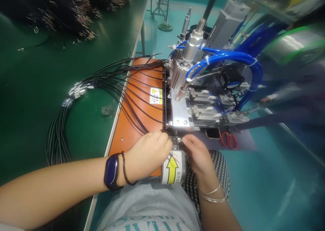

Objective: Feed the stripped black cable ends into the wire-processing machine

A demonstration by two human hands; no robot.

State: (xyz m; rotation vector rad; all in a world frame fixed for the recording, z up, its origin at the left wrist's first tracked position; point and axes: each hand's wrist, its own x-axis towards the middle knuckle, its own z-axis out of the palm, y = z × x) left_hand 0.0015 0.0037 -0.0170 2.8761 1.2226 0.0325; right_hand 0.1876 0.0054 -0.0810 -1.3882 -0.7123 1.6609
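Observation:
My left hand (148, 151) presses its fingertips together at the front of a pneumatic wire-processing machine (193, 102), apparently pinching a thin black cable. My right hand (196, 153) faces it, its fingers closed on a small metal-tipped cable end (179, 140). Several black cables (137, 95) fan across an orange plate (127, 146) into the machine's clamp. Below my hands, a round silver cylinder with a yellow arrow label (172, 168) shows thin coloured wires (174, 156). The exact grip points are partly hidden by my fingers.
Looped black cables with metal ends (68, 112) lie on the green workbench (33, 71). Heaps of wire (76, 14) sit at the back left. Red-handled scissors (229, 140) and a phone (212, 133) lie right of my hands, beside blue pneumatic tubing (223, 60).

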